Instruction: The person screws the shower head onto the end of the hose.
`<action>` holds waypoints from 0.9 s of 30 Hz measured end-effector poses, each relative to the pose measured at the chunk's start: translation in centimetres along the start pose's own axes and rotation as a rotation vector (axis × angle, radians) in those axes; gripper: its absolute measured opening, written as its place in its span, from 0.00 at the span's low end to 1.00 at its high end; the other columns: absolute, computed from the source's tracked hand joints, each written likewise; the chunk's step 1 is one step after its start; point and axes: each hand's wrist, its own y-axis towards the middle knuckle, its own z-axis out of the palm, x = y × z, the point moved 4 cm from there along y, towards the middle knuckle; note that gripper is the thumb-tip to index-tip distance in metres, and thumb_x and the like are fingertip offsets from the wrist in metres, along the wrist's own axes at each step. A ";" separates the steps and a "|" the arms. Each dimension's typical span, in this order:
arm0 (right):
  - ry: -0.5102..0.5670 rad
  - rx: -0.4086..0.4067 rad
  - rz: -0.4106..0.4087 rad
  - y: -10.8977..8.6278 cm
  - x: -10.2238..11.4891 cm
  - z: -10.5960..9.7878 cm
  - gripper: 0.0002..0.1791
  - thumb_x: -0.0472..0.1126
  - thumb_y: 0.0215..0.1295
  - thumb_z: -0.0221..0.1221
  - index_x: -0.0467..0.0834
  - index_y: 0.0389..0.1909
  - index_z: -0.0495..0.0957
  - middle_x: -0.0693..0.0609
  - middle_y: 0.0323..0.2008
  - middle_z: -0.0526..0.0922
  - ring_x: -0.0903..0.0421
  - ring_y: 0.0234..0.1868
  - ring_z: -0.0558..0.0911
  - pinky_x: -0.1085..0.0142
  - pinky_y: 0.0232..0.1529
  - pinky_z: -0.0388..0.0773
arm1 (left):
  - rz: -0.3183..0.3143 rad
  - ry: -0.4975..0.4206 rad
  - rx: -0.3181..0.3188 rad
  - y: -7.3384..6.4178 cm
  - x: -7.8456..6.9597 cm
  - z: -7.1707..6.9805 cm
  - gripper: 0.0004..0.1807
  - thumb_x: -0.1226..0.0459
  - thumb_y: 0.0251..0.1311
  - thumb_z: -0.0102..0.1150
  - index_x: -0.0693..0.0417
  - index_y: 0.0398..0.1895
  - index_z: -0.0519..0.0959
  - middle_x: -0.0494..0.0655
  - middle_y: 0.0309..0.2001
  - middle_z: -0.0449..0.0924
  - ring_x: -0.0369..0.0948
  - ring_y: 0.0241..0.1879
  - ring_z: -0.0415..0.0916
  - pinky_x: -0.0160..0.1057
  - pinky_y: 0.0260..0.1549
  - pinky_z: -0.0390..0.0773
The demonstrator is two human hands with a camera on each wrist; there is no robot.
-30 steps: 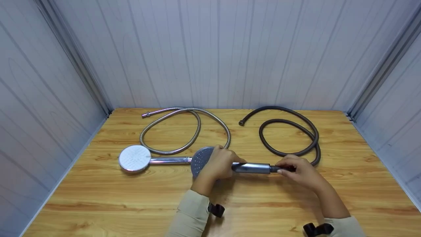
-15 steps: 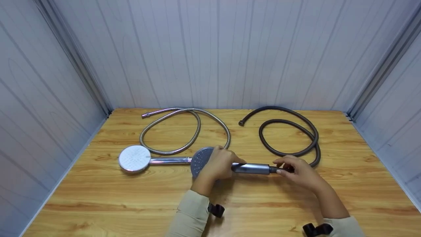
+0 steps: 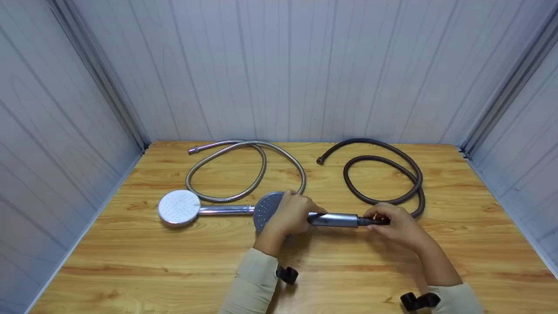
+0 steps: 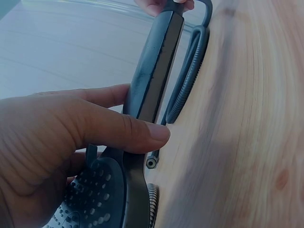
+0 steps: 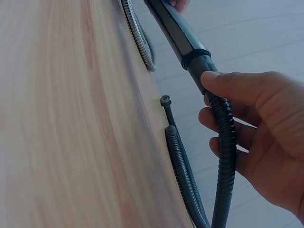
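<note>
My left hand (image 3: 293,214) grips a dark grey shower head (image 4: 97,192) near its neck, thumb lying across the handle. The spray face is partly hidden under that hand, and the handle (image 3: 338,220) points right. At the handle's end, the thumb and fingers of my right hand (image 5: 266,111) pinch the collar (image 5: 201,71) of a black ribbed hose (image 5: 225,152). Collar and handle meet end to end; how deep the thread sits is hidden. The hose loops behind, its other end nut (image 3: 320,160) lying free on the table.
A chrome shower head (image 3: 178,207) with a white face lies left on the wooden table (image 3: 165,270), its handle reaching the grey head. A silver metal hose (image 3: 226,199) loops behind it. Pale panel walls (image 3: 279,69) enclose the back and sides.
The right fingers have shifted slightly on the hose collar, toward the handle and then back. The left hand keeps its hold on the shower head. The head view has tilted a little.
</note>
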 end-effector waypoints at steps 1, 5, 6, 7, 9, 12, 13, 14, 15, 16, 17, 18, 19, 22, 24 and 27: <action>-0.001 0.000 0.009 0.0 0.0 0.0 0.13 0.31 0.55 0.69 0.47 0.41 0.83 0.56 0.36 0.81 0.58 0.33 0.77 0.65 0.34 0.76 | -0.001 0.006 0.001 0.0 0.0 0.0 0.23 0.66 0.43 0.74 0.32 0.45 0.87 0.31 0.36 0.86 0.34 0.32 0.79 0.43 0.40 0.64; -0.009 -0.001 0.012 0.1 -0.1 -0.2 0.12 0.32 0.56 0.69 0.47 0.41 0.83 0.57 0.36 0.81 0.59 0.33 0.77 0.65 0.34 0.76 | -0.003 0.016 0.014 0.2 0.0 0.0 0.23 0.65 0.45 0.74 0.31 0.45 0.87 0.31 0.36 0.86 0.34 0.34 0.80 0.44 0.41 0.64; -0.008 -0.003 0.008 0.1 -0.1 -0.2 0.12 0.32 0.56 0.68 0.47 0.41 0.83 0.57 0.36 0.81 0.59 0.33 0.77 0.65 0.34 0.76 | -0.002 0.019 0.015 0.2 0.0 0.0 0.23 0.65 0.45 0.74 0.31 0.45 0.86 0.31 0.36 0.86 0.35 0.34 0.80 0.44 0.41 0.64; -0.005 -0.006 0.004 0.1 -0.1 -0.3 0.12 0.32 0.56 0.68 0.47 0.41 0.83 0.57 0.36 0.81 0.59 0.33 0.77 0.65 0.33 0.76 | -0.001 0.021 0.016 0.3 0.0 0.0 0.23 0.65 0.45 0.73 0.31 0.46 0.86 0.31 0.37 0.86 0.35 0.34 0.80 0.44 0.41 0.64; 0.003 -0.010 -0.004 0.2 -0.1 -0.4 0.12 0.32 0.56 0.68 0.47 0.41 0.83 0.57 0.36 0.81 0.59 0.33 0.77 0.65 0.33 0.76 | 0.002 0.021 0.014 0.3 0.0 -0.1 0.23 0.65 0.45 0.73 0.31 0.46 0.86 0.32 0.37 0.86 0.35 0.33 0.80 0.44 0.41 0.64; 0.016 -0.014 -0.017 0.3 -0.1 -0.5 0.12 0.31 0.57 0.68 0.47 0.41 0.83 0.57 0.35 0.81 0.59 0.32 0.77 0.65 0.33 0.76 | -0.001 0.016 0.012 0.4 0.0 -0.4 0.24 0.66 0.44 0.73 0.32 0.46 0.86 0.32 0.37 0.86 0.35 0.33 0.80 0.44 0.40 0.64; 0.017 -0.013 -0.022 0.3 0.0 -0.5 0.12 0.31 0.57 0.68 0.47 0.41 0.83 0.57 0.35 0.81 0.59 0.32 0.77 0.65 0.33 0.76 | -0.003 0.013 0.012 0.4 0.0 -0.4 0.24 0.66 0.44 0.73 0.32 0.46 0.86 0.32 0.37 0.86 0.35 0.32 0.79 0.44 0.40 0.64; 0.018 -0.012 -0.026 0.3 0.0 -0.5 0.12 0.32 0.57 0.68 0.47 0.41 0.83 0.57 0.35 0.82 0.59 0.32 0.77 0.65 0.32 0.76 | -0.004 0.012 0.012 0.5 0.0 -0.5 0.24 0.66 0.44 0.74 0.32 0.46 0.86 0.32 0.37 0.86 0.34 0.32 0.79 0.43 0.40 0.63; 0.020 -0.010 -0.027 0.3 0.0 -0.6 0.12 0.32 0.57 0.67 0.48 0.41 0.83 0.57 0.35 0.82 0.59 0.32 0.77 0.65 0.32 0.76 | -0.003 0.011 0.010 0.5 0.0 -0.5 0.24 0.66 0.43 0.74 0.32 0.46 0.86 0.32 0.37 0.86 0.34 0.33 0.80 0.43 0.40 0.63; 0.022 -0.008 -0.027 0.4 0.1 -0.6 0.11 0.33 0.58 0.67 0.48 0.41 0.83 0.57 0.35 0.82 0.59 0.32 0.77 0.65 0.32 0.75 | -0.002 0.012 0.008 0.5 0.0 -0.6 0.24 0.66 0.43 0.74 0.32 0.46 0.87 0.32 0.37 0.86 0.34 0.32 0.80 0.43 0.39 0.63; 0.023 -0.005 -0.028 0.4 0.1 -0.6 0.11 0.34 0.58 0.67 0.48 0.41 0.83 0.57 0.35 0.82 0.59 0.32 0.77 0.65 0.32 0.75 | -0.003 0.008 0.005 0.5 0.0 -0.6 0.24 0.66 0.42 0.74 0.32 0.45 0.87 0.32 0.37 0.86 0.34 0.32 0.79 0.43 0.39 0.63; 0.022 -0.003 -0.027 0.4 0.2 -0.7 0.11 0.34 0.59 0.67 0.48 0.42 0.83 0.57 0.35 0.82 0.59 0.32 0.77 0.65 0.32 0.75 | -0.002 0.005 0.002 0.4 0.0 -0.6 0.24 0.66 0.42 0.74 0.32 0.45 0.87 0.32 0.37 0.86 0.34 0.32 0.79 0.43 0.39 0.63; 0.022 0.000 -0.027 0.4 0.2 -0.7 0.11 0.35 0.59 0.67 0.48 0.42 0.83 0.57 0.35 0.82 0.59 0.32 0.77 0.65 0.32 0.75 | -0.002 0.003 -0.001 0.4 0.0 -0.6 0.24 0.66 0.42 0.74 0.32 0.45 0.87 0.32 0.37 0.86 0.34 0.32 0.79 0.42 0.39 0.63; 0.023 0.008 -0.031 0.4 0.2 -0.7 0.10 0.37 0.61 0.66 0.48 0.43 0.83 0.57 0.36 0.82 0.59 0.32 0.77 0.65 0.32 0.75 | -0.009 -0.014 -0.001 0.4 0.0 -0.6 0.23 0.65 0.42 0.74 0.33 0.45 0.87 0.32 0.37 0.86 0.35 0.31 0.79 0.42 0.38 0.62; 0.023 0.012 -0.038 0.3 0.3 -0.7 0.10 0.37 0.61 0.66 0.48 0.43 0.83 0.57 0.37 0.82 0.59 0.32 0.77 0.66 0.32 0.75 | -0.014 -0.024 0.006 0.3 0.0 -0.6 0.23 0.64 0.42 0.75 0.33 0.45 0.87 0.32 0.38 0.86 0.35 0.32 0.79 0.42 0.39 0.61; 0.030 0.013 -0.051 0.3 0.3 -0.6 0.10 0.37 0.61 0.66 0.47 0.44 0.83 0.56 0.36 0.83 0.60 0.31 0.77 0.66 0.30 0.75 | -0.015 -0.019 0.011 0.2 0.0 -0.6 0.23 0.63 0.43 0.76 0.33 0.45 0.87 0.32 0.38 0.86 0.35 0.34 0.80 0.43 0.40 0.62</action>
